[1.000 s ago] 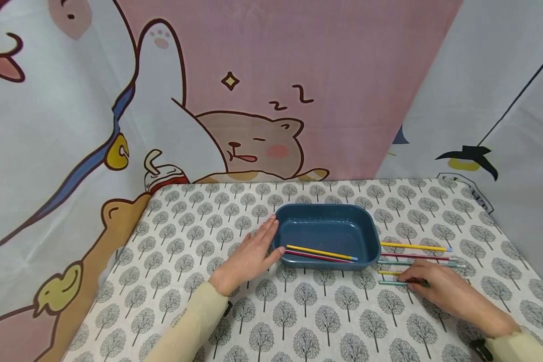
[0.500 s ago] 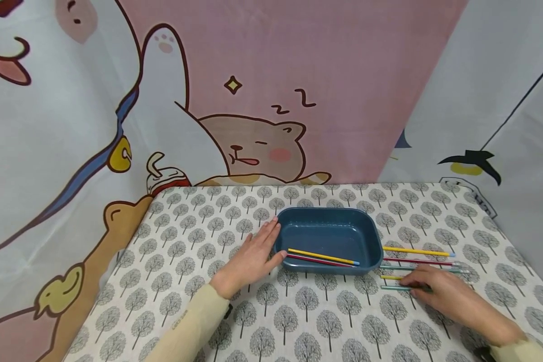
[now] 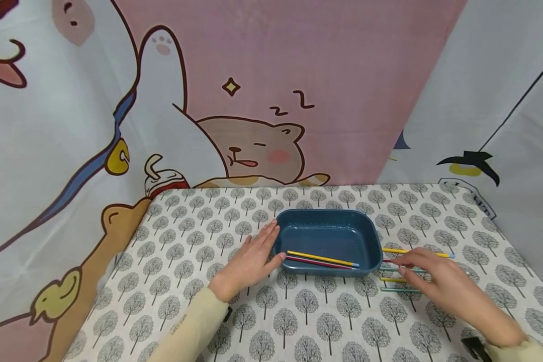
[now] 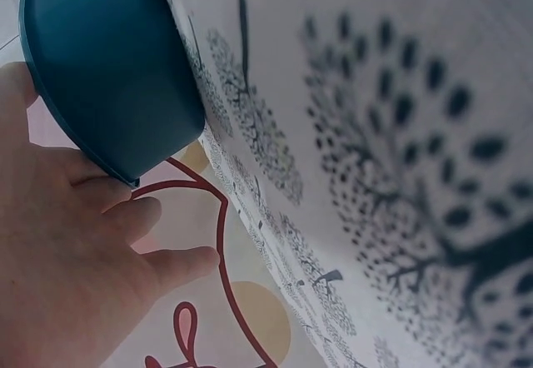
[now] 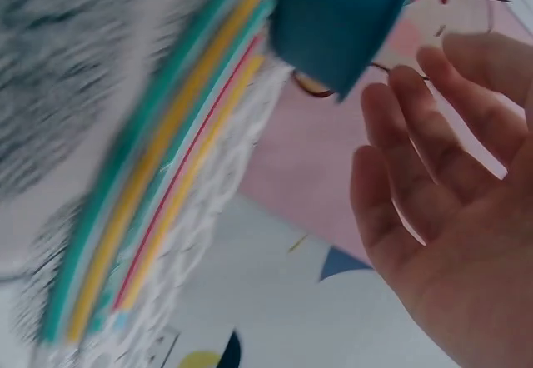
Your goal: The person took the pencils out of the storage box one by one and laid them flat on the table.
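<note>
A dark blue rectangular dish (image 3: pixel 328 236) stands on the table, a yellow pencil (image 3: pixel 321 258) and a red pencil (image 3: pixel 314 262) lying along its near side. My left hand (image 3: pixel 249 264) rests its straight fingers against the dish's left rim; the left wrist view shows its fingers (image 4: pixel 133 218) spread there. To the right of the dish several pencils lie roughly side by side: yellow (image 3: pixel 394 250), red (image 3: pixel 387 261) and green. Over them hovers my right hand (image 3: pixel 443 281), fingers loosely bent and partly hiding them. In the right wrist view nothing is between its fingers (image 5: pixel 416 160).
A white cloth printed with grey trees (image 3: pixel 298 322) covers the table. Behind it hangs a pink and white cartoon curtain (image 3: pixel 344 100), with pale fabric on the right side.
My right hand has shifted up and away from the near yellow and green pencils, over the red one, and its fingers have loosened. The left hand stays at the dish.
</note>
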Motion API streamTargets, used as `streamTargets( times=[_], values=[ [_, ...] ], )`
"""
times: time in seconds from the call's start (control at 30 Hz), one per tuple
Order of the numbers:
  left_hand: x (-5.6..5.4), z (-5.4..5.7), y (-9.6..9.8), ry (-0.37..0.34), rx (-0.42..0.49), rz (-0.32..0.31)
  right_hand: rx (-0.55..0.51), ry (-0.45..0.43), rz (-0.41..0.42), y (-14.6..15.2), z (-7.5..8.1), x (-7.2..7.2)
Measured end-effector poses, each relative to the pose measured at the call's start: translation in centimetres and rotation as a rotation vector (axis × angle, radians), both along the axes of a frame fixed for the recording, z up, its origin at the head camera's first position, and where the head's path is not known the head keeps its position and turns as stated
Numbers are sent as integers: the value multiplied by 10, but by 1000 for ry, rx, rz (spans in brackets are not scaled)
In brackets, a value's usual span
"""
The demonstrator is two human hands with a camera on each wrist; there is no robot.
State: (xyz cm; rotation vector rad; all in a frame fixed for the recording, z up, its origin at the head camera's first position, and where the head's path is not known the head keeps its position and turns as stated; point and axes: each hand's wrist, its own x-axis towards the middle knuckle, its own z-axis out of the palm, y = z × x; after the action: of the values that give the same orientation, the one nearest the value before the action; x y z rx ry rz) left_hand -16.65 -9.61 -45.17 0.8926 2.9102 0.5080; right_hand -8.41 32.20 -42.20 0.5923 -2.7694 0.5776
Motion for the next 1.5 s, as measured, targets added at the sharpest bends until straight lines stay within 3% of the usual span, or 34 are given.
streamTargets(
  times=[0.27,0.8,1.13,1.5],
  values=[
    [1,-1,-1,-3,-3,5,-77,55,47,-44,17,-13],
    [3,-4,-1,-27,19,7,-185,-133,131,-104,4,-50],
    [1,-5,-1,-27,34,11,-163,-280,120,-130,-11,-73],
    [2,-4,-1,-39,30,14,-61,-386,159,-146,-22,-90]
  ],
)
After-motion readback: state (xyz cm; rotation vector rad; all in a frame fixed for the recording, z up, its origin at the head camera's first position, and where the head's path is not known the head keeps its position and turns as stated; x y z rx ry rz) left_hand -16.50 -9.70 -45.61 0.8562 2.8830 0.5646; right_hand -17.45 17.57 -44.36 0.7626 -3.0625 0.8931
